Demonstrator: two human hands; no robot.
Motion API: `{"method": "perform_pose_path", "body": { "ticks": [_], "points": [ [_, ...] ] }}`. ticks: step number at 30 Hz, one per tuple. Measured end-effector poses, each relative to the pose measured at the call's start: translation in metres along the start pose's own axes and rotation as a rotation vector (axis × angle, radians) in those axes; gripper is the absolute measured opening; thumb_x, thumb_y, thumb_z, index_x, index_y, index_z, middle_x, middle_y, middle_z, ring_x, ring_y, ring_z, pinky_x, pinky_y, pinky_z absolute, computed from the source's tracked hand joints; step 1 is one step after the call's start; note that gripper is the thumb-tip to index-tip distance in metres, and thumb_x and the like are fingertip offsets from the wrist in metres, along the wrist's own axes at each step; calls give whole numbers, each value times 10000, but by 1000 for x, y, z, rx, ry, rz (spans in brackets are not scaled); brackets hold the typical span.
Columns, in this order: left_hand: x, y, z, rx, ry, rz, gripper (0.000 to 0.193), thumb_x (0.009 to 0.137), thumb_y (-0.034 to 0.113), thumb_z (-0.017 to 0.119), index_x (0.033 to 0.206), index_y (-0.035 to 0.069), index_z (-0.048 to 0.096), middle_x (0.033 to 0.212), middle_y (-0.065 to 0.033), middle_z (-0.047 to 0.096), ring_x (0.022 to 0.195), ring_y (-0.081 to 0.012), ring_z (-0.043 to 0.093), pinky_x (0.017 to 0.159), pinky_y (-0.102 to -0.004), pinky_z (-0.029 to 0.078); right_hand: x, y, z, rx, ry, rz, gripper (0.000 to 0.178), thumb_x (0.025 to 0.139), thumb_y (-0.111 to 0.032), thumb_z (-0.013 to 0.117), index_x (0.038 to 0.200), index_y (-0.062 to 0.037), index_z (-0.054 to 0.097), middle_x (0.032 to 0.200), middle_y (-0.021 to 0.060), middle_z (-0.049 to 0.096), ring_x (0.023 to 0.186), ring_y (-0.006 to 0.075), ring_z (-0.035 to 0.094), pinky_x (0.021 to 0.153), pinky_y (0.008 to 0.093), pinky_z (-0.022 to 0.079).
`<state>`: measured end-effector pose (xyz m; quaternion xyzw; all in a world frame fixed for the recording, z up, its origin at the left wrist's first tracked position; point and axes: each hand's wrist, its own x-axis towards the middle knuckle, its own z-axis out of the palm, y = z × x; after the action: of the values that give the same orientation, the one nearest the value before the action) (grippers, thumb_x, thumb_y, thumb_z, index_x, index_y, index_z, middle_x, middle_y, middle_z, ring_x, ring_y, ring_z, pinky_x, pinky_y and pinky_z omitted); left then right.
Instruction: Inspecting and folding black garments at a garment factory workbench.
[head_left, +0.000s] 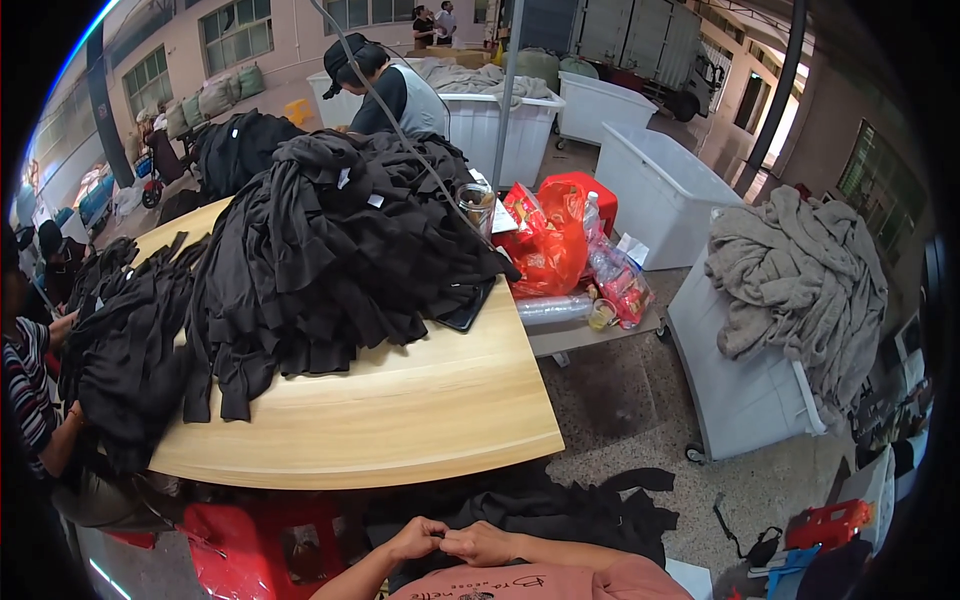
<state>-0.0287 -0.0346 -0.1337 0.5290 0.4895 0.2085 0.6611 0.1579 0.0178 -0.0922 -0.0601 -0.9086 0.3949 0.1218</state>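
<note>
Close to my body, my left hand [415,540] and my right hand [480,543] meet with fingers pinched together. A small dark bit of cloth shows between the fingertips, part of a black garment [570,508] spread over my lap and under the table's front edge. The exact spot being gripped is mostly hidden by the fingers. Beyond my hands stands a wood-grain table [400,425], carrying a large heap of black knit garments [300,250]. A dark phone-like slab [465,318] lies at the heap's right side.
At left a person in a striped sleeve [60,440] handles black garments; another person [390,100] bends behind the heap. A red stool [235,550] stands front left. Right of the table are a red plastic bag [555,245], a bottle [592,215] and a white bin [740,400] of grey cloth.
</note>
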Motion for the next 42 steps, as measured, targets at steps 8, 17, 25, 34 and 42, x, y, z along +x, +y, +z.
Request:
{"method": "perform_pose_path", "body": {
  "ticks": [8, 17, 25, 34, 42],
  "points": [
    [7, 12, 12, -240, 301, 177, 164, 692, -47, 557, 827, -11, 644, 773, -22, 620, 744, -92, 556, 700, -217, 445, 1, -9, -9, -201, 60, 1, 98, 708, -77, 529, 782, -53, 470, 781, 106, 527, 631, 273, 586, 479, 379, 453],
    [14, 20, 16, -441, 157, 69, 48, 721, 15, 614, 762, -2, 631, 710, 8, 595, 665, -45, 514, 627, -186, 423, -5, -11, -11, -193, 297, -154, 144, 661, -44, 543, 795, -51, 492, 682, 67, 463, 583, 217, 560, 450, 312, 439],
    [10, 8, 15, -452, 116, 42, 110, 657, -43, 601, 747, 19, 620, 722, 25, 584, 689, -43, 510, 650, -182, 416, -4, -9, -8, -255, 277, -192, 134, 668, -39, 537, 790, -30, 485, 669, 73, 448, 580, 202, 556, 453, 292, 444],
    [3, 19, 18, -408, 33, 37, 123, 688, -32, 560, 772, 23, 630, 727, 37, 581, 705, -43, 515, 677, -182, 411, -7, -10, -4, -214, 277, -157, 240, 683, -39, 554, 919, -2, 530, 667, 78, 457, 529, 222, 552, 421, 308, 437],
    [7, -4, 14, -563, 114, 5, 58, 738, 22, 600, 788, 24, 630, 728, 21, 595, 678, -48, 533, 622, -180, 419, -3, -13, -7, -271, 362, -113, 291, 693, -38, 573, 983, -9, 556, 653, 65, 473, 525, 196, 558, 428, 297, 439]
  ]
}}
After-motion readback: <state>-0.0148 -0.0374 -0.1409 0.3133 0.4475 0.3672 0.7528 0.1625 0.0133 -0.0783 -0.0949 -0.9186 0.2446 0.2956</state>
